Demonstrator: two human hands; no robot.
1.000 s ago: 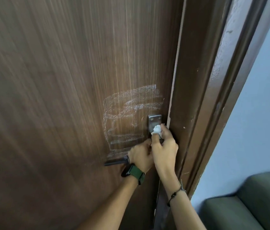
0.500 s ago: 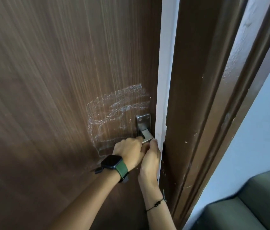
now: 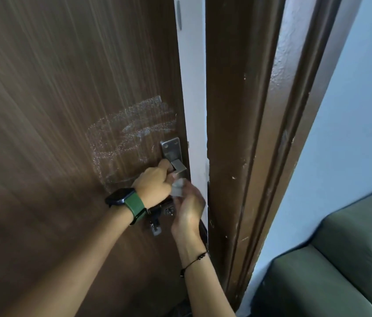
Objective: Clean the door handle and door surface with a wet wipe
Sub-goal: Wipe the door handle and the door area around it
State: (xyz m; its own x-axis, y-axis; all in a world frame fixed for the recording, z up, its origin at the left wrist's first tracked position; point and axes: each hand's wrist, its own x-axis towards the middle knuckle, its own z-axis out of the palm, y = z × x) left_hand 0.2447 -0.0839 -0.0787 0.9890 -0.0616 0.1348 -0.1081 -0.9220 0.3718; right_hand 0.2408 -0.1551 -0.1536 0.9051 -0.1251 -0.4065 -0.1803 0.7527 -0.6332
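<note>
A single head-worn wide-angle view looks forward and steeply down along a brown door (image 3: 54,110), close enough that its face fills the left half. The door frame (image 3: 244,133) slants through the middle, both forearms reach in from the bottom edge, and a green sofa (image 3: 340,271) fills the lower right corner

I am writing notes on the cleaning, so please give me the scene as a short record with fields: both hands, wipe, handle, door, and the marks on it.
left hand: grips the door handle, green-strap watch on the wrist
right hand: holds the wet wipe just below the handle
wet wipe: white, crumpled, blurred
door handle: metal lever on a metal plate
door: brown wood grain, ajar, white edge showing
marks: whitish wipe streaks left of the plate
beside door: brown frame, green sofa
</note>
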